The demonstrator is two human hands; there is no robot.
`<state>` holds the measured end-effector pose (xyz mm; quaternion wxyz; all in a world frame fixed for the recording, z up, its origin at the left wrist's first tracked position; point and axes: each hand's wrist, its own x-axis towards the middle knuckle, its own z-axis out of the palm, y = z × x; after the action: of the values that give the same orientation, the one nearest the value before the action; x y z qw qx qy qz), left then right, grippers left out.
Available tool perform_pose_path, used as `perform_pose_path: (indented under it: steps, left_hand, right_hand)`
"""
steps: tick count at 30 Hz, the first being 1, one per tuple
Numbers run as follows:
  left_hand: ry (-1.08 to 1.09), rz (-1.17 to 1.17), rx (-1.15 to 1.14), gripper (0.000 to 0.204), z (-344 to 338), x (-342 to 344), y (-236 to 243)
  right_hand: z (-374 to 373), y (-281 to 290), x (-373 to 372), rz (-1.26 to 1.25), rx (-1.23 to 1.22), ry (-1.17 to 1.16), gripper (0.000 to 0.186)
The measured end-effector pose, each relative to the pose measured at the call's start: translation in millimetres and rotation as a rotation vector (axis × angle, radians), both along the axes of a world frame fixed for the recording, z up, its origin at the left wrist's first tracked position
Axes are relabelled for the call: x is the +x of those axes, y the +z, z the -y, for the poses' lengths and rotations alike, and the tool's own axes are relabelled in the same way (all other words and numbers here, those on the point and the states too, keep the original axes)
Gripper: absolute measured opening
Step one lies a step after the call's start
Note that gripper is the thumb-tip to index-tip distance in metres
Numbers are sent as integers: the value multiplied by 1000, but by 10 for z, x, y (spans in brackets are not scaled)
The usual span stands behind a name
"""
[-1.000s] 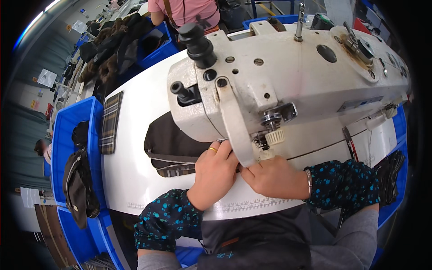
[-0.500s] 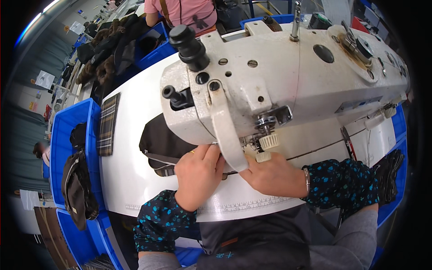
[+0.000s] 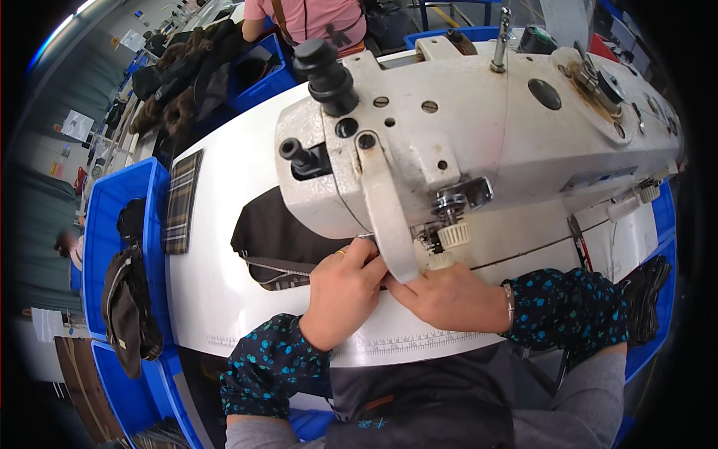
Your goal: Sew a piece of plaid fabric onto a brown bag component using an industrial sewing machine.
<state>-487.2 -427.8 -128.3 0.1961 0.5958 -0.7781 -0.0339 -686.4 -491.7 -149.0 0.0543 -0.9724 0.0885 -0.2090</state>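
Observation:
A white sewing machine point(image 3: 464, 123) stands over the white table. Beneath its head lies a dark brown fabric piece point(image 3: 269, 224) with a zipper point(image 3: 280, 266) and plaid along its near edge. My left hand point(image 3: 340, 292) presses and pinches this piece left of the presser area, fingers bent together. My right hand point(image 3: 449, 295) rests beside it to the right, fingers curled at the fabric edge; their tips are partly hidden behind the white lever point(image 3: 389, 224), and what they grip is unclear.
A folded plaid cloth point(image 3: 179, 209) lies at left. Blue bins point(image 3: 97, 247) holding dark pieces flank the table. Red scissors point(image 3: 580, 247) lie right. A measuring strip point(image 3: 404, 344) runs along the front edge. Behind are dark garments point(image 3: 183, 75) and a person in pink point(image 3: 314, 22).
My left hand and the fabric piece have shifted slightly left relative to the machine head. My right hand stays nearly in place. The whole view wobbles a little.

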Motion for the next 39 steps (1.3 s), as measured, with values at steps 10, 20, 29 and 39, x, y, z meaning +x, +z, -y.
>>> perform_pose_path:
  steps: [10, 20, 29, 39]
  left_hand:
    - [-44, 140, -167, 21, 58, 7, 62]
    - [-35, 57, 21, 44, 47, 11, 120]
    - [-8, 86, 25, 38, 110, -26, 151]
    - [-19, 23, 111, 28, 164, -35, 227]
  right_hand:
    - [-6, 14, -16, -30, 14, 1, 38]
    - [21, -28, 18, -13, -6, 6, 37]
    - [72, -4, 47, -10, 22, -39, 28]
    - [105, -56, 51, 58, -20, -118, 14]
